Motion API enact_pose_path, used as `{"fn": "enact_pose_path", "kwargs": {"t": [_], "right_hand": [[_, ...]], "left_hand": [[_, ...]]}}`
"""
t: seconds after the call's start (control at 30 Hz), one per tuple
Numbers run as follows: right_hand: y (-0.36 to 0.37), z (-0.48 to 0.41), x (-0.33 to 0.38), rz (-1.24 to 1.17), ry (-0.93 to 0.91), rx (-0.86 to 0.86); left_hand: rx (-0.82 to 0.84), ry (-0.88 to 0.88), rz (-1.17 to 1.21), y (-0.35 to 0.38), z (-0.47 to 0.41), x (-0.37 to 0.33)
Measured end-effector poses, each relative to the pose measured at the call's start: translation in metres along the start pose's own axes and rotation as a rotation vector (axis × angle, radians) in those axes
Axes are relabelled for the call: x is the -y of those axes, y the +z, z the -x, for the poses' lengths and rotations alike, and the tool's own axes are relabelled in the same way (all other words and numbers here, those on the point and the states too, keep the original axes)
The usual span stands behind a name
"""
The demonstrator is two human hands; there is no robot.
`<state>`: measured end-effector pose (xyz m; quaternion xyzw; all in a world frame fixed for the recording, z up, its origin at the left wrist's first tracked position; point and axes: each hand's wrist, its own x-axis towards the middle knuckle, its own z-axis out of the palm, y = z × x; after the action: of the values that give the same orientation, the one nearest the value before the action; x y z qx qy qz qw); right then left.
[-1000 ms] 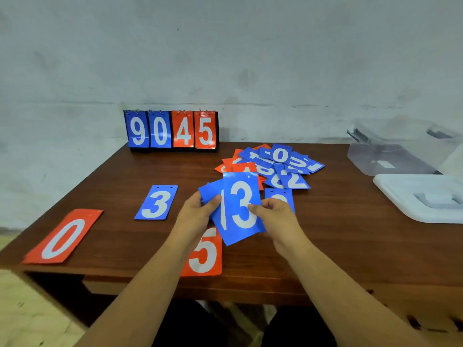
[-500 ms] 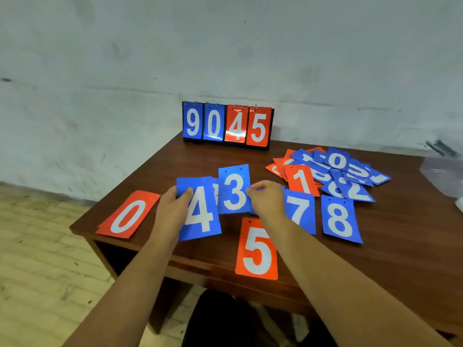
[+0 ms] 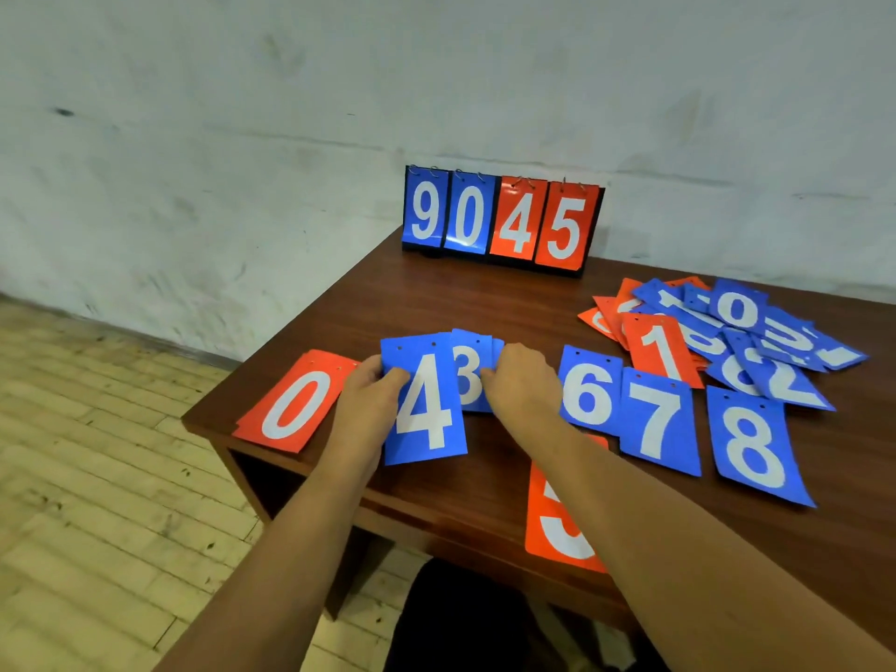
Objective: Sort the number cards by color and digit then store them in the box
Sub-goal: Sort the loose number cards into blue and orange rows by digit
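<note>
Fingers (image 3: 388, 380) of the left hand (image 3: 368, 405) pinch the left edge of the blue 4 (image 3: 426, 414), thumb on its face. The card appears lifted off the tabletop (image 3: 436, 303) and overlaps the blue 3 (image 3: 468, 375). The right hand (image 3: 521, 385) curls its fingers round the right edge of the blue 3, which seems to have another blue card under it.

The layout looks deliberate. Just right of the hands, blue 6 (image 3: 589, 390), 7 (image 3: 659, 424) and 8 (image 3: 754, 448) lie in a row with digits rising rightward, so the 3 and 4 likely belong left of the 6. Red 0 (image 3: 291, 405) lies at the left corner and red 5 (image 3: 557, 521) at the near edge, probably kept apart as the red set.

An unsorted pile (image 3: 737, 332) sits far right, and a scoreboard (image 3: 502, 218) stands at the far edge. No box is in view, and I judge the sorting far from finished.
</note>
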<state>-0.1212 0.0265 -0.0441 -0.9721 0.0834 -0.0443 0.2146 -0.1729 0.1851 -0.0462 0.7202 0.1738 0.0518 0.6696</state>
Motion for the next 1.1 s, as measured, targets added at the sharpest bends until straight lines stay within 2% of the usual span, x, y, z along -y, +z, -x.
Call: {"fn": "enact_pose_path", "kwargs": {"t": [0.03, 0.1, 0.17, 0.23, 0.3, 0.37, 0.43, 0.5, 0.57, 0.63, 0.9, 1.0, 1.1], "right_hand": [[-0.002, 0.000, -0.002, -0.042, -0.019, -0.013], [-0.010, 0.003, -0.005, -0.311, -0.051, 0.007], [-0.025, 0.011, -0.006, -0.608, -0.043, 0.152], [-0.035, 0.016, -0.009, -0.680, -0.055, 0.285], [-0.040, 0.011, -0.019, -0.674, -0.061, 0.228], [-0.042, -0.001, -0.032, -0.678, 0.004, 0.088], [-0.044, -0.013, -0.044, -0.625, 0.075, -0.012], [-0.043, -0.022, -0.055, -0.484, 0.094, -0.038], [-0.037, -0.025, -0.058, -0.333, 0.071, -0.040], [-0.030, -0.027, -0.058, -0.197, 0.044, -0.049], [-0.031, -0.033, -0.051, 0.161, 0.041, -0.021], [-0.030, -0.029, -0.053, 0.169, 0.062, -0.012], [-0.034, -0.027, -0.062, 0.102, 0.036, -0.091]], "left_hand": [[0.004, 0.007, -0.012, 0.001, -0.003, 0.001], [0.020, 0.030, -0.056, 0.007, -0.009, 0.000], [0.050, 0.066, -0.087, 0.013, -0.014, -0.002], [0.116, 0.114, -0.076, 0.022, -0.019, -0.006], [0.170, 0.174, -0.096, 0.034, -0.025, -0.009], [0.134, 0.272, -0.196, 0.042, -0.034, -0.011], [0.097, 0.433, -0.377, 0.046, -0.042, -0.009], [0.184, 0.571, -0.629, 0.045, -0.050, -0.003], [0.329, 0.563, -0.890, 0.043, -0.054, 0.001], [0.394, 0.530, -1.053, 0.043, -0.059, 0.003], [0.348, 0.534, -1.102, 0.041, -0.081, 0.000], [0.322, 0.536, -1.095, 0.045, -0.079, -0.001], [0.244, 0.604, -1.071, 0.051, -0.075, -0.002]]}}
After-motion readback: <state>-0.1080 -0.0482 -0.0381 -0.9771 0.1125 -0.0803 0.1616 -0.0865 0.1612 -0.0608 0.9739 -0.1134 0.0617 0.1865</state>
